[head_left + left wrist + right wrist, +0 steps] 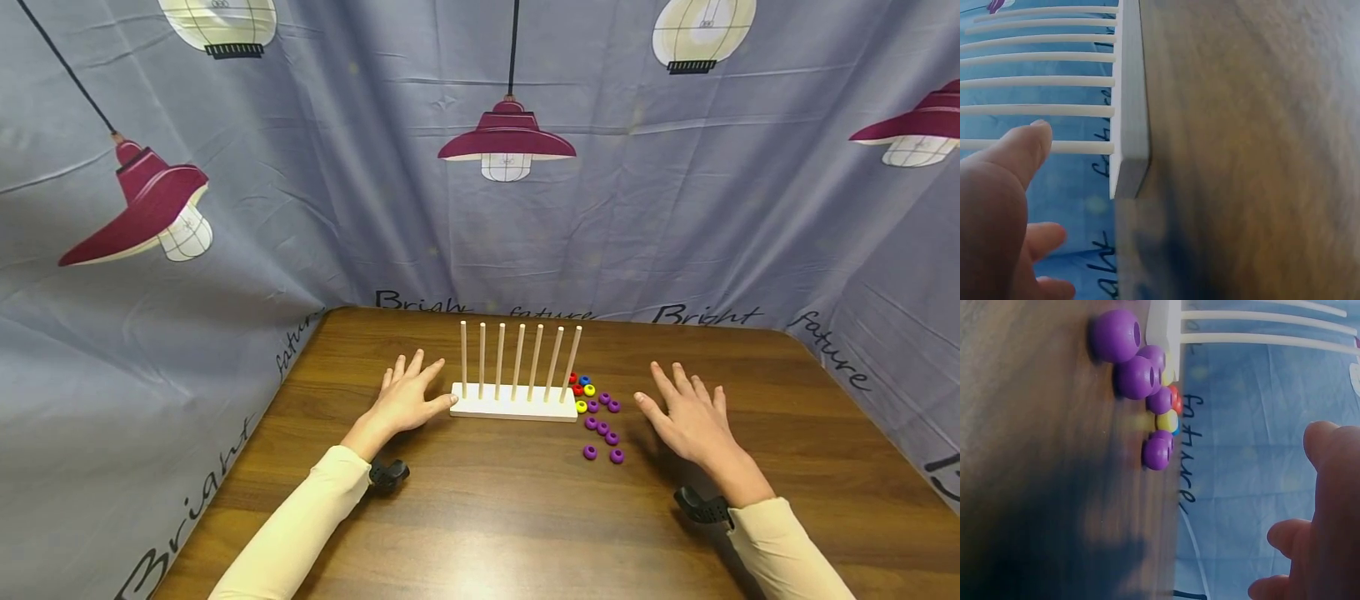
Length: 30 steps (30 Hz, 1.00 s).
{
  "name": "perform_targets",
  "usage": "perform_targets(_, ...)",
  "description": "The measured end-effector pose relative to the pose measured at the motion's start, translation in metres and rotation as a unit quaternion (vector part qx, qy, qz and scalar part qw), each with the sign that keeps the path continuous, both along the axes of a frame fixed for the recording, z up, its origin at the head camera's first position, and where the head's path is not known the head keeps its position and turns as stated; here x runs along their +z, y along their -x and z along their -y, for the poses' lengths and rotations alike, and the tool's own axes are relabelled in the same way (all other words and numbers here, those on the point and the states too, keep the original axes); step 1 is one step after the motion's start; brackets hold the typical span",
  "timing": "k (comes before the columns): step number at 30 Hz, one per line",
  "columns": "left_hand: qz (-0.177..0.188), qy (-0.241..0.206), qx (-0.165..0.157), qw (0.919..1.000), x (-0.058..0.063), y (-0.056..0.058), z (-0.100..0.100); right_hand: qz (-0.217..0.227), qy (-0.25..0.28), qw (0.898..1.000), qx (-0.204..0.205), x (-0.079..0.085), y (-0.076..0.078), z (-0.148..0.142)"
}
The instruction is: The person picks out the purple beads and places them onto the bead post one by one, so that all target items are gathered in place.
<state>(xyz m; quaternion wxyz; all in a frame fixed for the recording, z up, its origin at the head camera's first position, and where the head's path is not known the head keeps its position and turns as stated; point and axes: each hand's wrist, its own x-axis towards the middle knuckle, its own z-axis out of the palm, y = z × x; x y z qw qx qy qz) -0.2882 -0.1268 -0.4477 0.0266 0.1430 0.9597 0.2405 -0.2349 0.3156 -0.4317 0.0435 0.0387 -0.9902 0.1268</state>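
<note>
A white board with several upright wooden pegs stands on the table, its pegs bare. My left hand is spread at the board's left end, thumb tip overlapping its corner in the head view; nothing is in its grasp. Off to the right, my right hand hovers with fingers spread and holds nothing. Between it and the board lie several purple beads, with yellow beads, red beads and a blue bead close by the board's right end. The right wrist view shows the purple beads have holes.
The brown wooden table runs back to a grey-blue curtain printed with lamps and lettering. The curtain also hangs along both sides. Each wrist carries a black strap mount.
</note>
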Motion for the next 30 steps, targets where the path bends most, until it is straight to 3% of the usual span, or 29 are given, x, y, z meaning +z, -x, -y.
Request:
perform_targets(11,0.018,-0.041,-0.036,0.9984,-0.018,0.005,-0.014,0.006,0.005,1.000,-0.001,-0.003,-0.002,-0.001)
perform_targets(30,0.002,-0.039,-0.032,0.9987,-0.031,0.019,-0.026,-0.002,0.014,1.000,0.002,-0.004,-0.005,0.000)
